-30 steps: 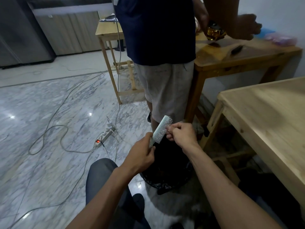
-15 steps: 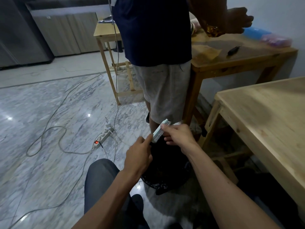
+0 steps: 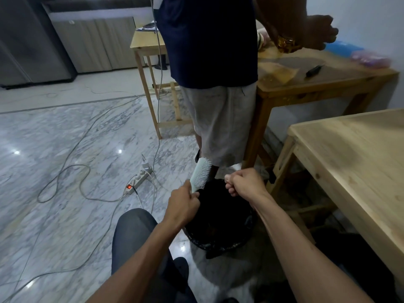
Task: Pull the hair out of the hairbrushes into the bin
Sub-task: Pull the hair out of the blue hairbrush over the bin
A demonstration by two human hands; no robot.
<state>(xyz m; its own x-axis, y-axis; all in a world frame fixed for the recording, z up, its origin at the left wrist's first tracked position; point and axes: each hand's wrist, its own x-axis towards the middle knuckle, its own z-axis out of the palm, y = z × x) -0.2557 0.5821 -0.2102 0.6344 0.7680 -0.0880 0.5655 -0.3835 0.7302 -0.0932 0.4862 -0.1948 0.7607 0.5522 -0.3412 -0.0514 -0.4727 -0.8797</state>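
Your left hand point(image 3: 183, 203) grips the handle of the pale hairbrush point(image 3: 200, 174), fingers curled round it. The brush head points to 12 o'clock, bristles facing 3 o'clock, and it is held above the 11 o'clock rim of the bin point(image 3: 220, 217), which stands on the floor point(image 3: 65, 149) between your forearms.

Your right hand point(image 3: 246, 182) is at 3 o'clock of the brush, clear of the bristles and over the bin's 12 o'clock edge. Its fingers point(image 3: 229, 184) are curled tight with the tips pinched together. Whether they hold a tuft of hair cannot be told: no strands show against the black liner.

Step in hand, as judged: one pull is finished and the hand is placed to drop its load. The next move calls for you to loosen the right fingers over the bin opening, then go back to the bristles for another pinch. Keep the brush steady and over the bin so loose hair falls inside.
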